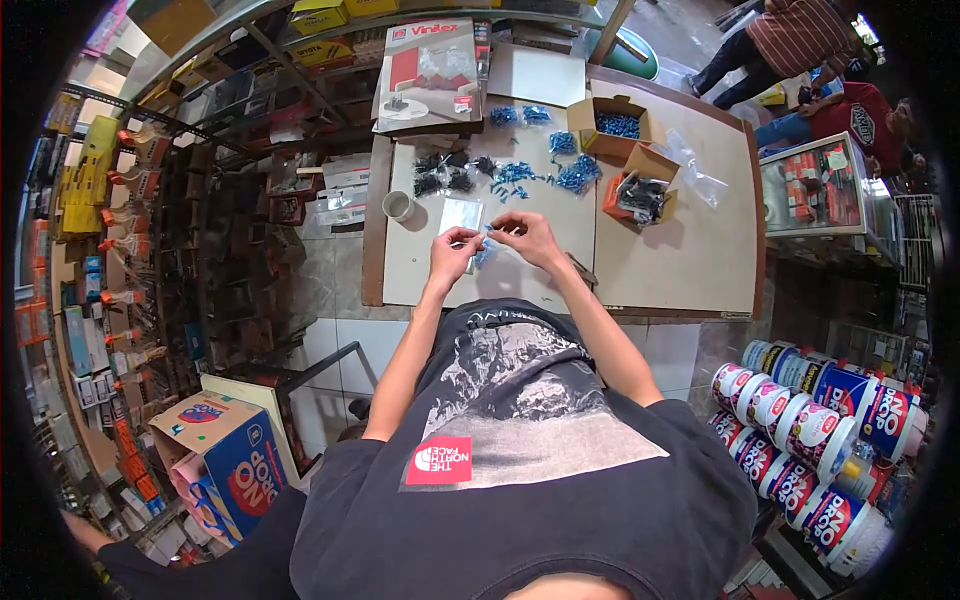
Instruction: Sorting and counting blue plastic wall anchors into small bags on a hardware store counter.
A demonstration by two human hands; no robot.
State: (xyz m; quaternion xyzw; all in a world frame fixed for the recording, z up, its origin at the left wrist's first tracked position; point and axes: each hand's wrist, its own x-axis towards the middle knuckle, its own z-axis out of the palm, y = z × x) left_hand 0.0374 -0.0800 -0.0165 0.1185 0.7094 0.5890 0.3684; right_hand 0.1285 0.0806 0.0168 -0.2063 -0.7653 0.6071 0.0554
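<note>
Over the table, my left hand pinches the top of a small clear plastic bag with blue screws in it. My right hand is close beside it, thumb and fingertips together at what looks like a small blue screw. Under my left hand lies a flat stack of clear plastic bags. Beyond the hands are loose blue screws, a larger heap of blue screws and several bags of black screws.
A white cup stands left on the table. Cardboard boxes hold blue screws and black pieces. A Vinilex box is at the back. Paint buckets are stacked right. Two people are at far right, another person's arm lower left.
</note>
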